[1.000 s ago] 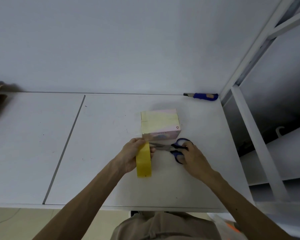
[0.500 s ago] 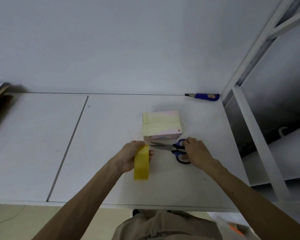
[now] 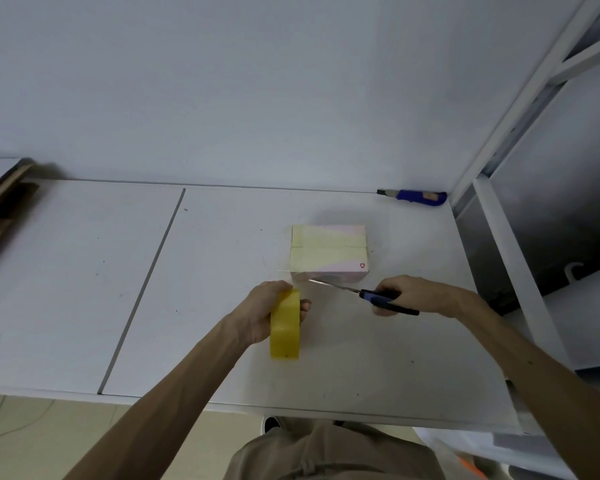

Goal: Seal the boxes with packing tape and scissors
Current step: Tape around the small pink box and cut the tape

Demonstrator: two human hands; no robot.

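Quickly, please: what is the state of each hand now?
Left hand: holding the tape.
Right hand: holding the scissors.

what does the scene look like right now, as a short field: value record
left hand: grips the tape roll
right hand: holds the scissors, blades pointing at the box's near left corner
box: on the table, yellowish tape across its top
utility knife: against the back wall, far right, untouched

Taped box point(image 3: 328, 249); upright yellow tape roll point(image 3: 284, 329) (held); scissors point(image 3: 369, 294) beside.
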